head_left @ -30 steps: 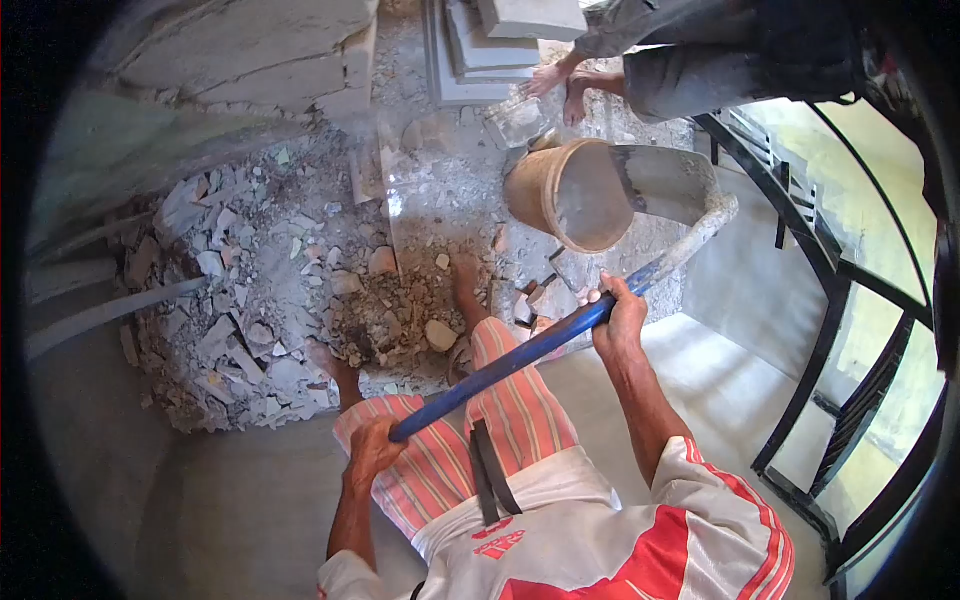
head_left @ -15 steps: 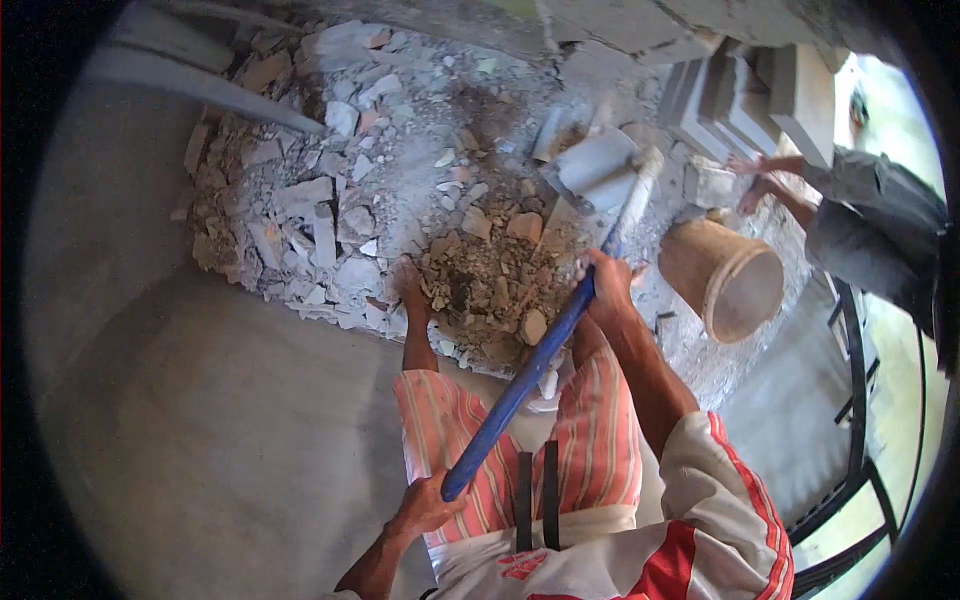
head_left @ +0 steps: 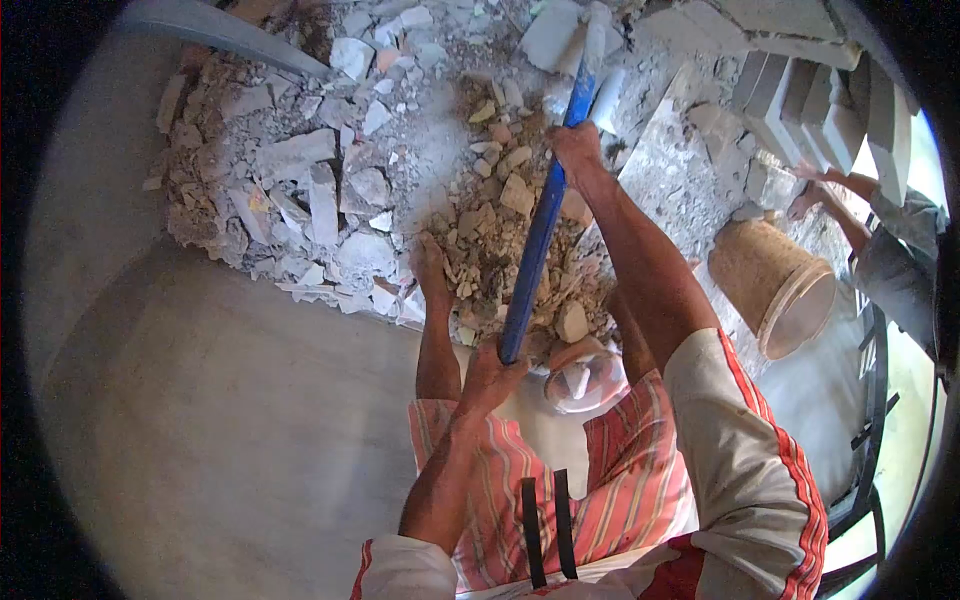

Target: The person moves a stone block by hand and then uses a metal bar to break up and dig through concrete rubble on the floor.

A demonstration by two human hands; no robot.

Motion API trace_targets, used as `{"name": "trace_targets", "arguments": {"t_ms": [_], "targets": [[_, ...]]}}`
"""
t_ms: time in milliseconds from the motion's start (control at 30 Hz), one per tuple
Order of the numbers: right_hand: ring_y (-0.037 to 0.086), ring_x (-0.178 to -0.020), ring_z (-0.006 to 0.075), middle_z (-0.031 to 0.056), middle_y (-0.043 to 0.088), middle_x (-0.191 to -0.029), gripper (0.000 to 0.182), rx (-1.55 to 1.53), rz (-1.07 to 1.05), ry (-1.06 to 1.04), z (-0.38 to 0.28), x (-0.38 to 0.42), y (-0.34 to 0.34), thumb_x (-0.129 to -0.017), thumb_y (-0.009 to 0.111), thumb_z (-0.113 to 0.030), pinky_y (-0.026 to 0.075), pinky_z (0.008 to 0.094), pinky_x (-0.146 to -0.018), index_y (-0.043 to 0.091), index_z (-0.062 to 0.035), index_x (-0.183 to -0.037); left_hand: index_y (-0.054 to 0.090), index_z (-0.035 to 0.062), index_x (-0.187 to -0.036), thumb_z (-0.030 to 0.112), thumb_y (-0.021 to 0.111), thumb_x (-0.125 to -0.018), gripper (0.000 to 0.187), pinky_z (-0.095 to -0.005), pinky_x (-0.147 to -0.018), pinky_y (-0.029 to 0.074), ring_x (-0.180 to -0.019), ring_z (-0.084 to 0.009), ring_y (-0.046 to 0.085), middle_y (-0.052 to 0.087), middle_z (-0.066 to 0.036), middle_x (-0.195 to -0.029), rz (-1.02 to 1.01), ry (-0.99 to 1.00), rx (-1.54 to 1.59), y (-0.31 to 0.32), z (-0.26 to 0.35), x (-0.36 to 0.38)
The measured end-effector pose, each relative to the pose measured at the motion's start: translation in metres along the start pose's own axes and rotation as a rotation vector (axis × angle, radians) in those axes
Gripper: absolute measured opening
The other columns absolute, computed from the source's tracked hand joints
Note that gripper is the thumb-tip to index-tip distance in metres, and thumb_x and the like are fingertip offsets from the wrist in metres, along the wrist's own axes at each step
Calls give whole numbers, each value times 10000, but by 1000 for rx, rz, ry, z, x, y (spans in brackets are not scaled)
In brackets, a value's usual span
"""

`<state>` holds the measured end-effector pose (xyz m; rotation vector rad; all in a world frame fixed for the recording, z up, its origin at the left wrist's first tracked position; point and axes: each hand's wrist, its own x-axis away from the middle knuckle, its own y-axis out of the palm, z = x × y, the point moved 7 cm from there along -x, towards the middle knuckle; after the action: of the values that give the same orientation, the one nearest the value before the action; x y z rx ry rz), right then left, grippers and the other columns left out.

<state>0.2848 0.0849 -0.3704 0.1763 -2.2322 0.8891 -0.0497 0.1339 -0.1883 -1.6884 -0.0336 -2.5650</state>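
A long blue handle (head_left: 535, 250) runs up through the middle of the view, its far part whitish with dust. My left hand (head_left: 490, 377) is closed round its near end. Farther up, my right hand (head_left: 578, 152) grips the same handle. At its far end lies a grey metal blade (head_left: 552, 38), partly hidden by the handle, on the rubble. Brownish broken rubble (head_left: 490, 225) is heaped between my bare feet, below the handle.
Larger grey chunks (head_left: 290, 160) spread to the left. A dusty bucket (head_left: 765, 280) lies on its side at the right. Beyond it, another person's hands (head_left: 812, 192) are near stacked pale slabs (head_left: 800, 110). A round clear container (head_left: 583, 385) sits between my legs.
Both my hands have moved forward with the handle, which now stands steeper in view and reaches farther up. The view has shifted, so the bucket and slabs appear farther right.
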Motion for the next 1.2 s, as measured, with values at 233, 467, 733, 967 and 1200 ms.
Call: {"name": "trace_targets", "arguments": {"t_ms": [233, 467, 733, 967, 1200], "targets": [[632, -657, 298, 164, 608, -714, 252, 72, -341, 14, -11, 96, 13, -725, 648, -194, 513, 403, -566, 549, 36, -744, 544, 7, -914, 164, 694, -683, 318, -333, -560, 450, -597, -191, 551, 522, -61, -633, 23, -224, 82, -6, 15, 98], [634, -797, 335, 174, 627, -840, 285, 710, -541, -145, 14, 157, 36, -764, 616, -217, 518, 407, -667, 562, 47, -856, 521, 36, -821, 136, 686, -699, 228, -257, -442, 385, -484, -90, 476, 520, -21, -631, 40, -340, 391, 10, 26, 182], [641, -684, 265, 180, 627, -752, 294, 532, -515, 15, 61, 215, 4, -737, 609, -180, 506, 409, -589, 598, 101, -822, 490, 31, -837, 129, 687, -724, 248, -256, -447, 390, -480, -107, 477, 497, -19, -615, -96, -546, 508, 39, 69, 271], [617, -613, 244, 153, 605, -658, 272, 264, -507, 128, 58, 216, -26, -691, 633, -182, 480, 379, -530, 604, 81, -753, 450, 9, -1088, 78, 657, -752, 401, -253, -464, 393, -511, -111, 485, 504, -29, -662, -76, -496, 535, 51, 98, 269], [561, -529, 174, 84, 565, -606, 154, -71, -615, 418, 74, 199, -56, -689, 654, -136, 427, 320, -441, 603, 8, -668, 245, 17, -1371, 142, 628, -758, 734, -263, -566, 445, -622, -137, 526, 543, -79, -806, -223, -233, 583, 36, 214, 283]]}}
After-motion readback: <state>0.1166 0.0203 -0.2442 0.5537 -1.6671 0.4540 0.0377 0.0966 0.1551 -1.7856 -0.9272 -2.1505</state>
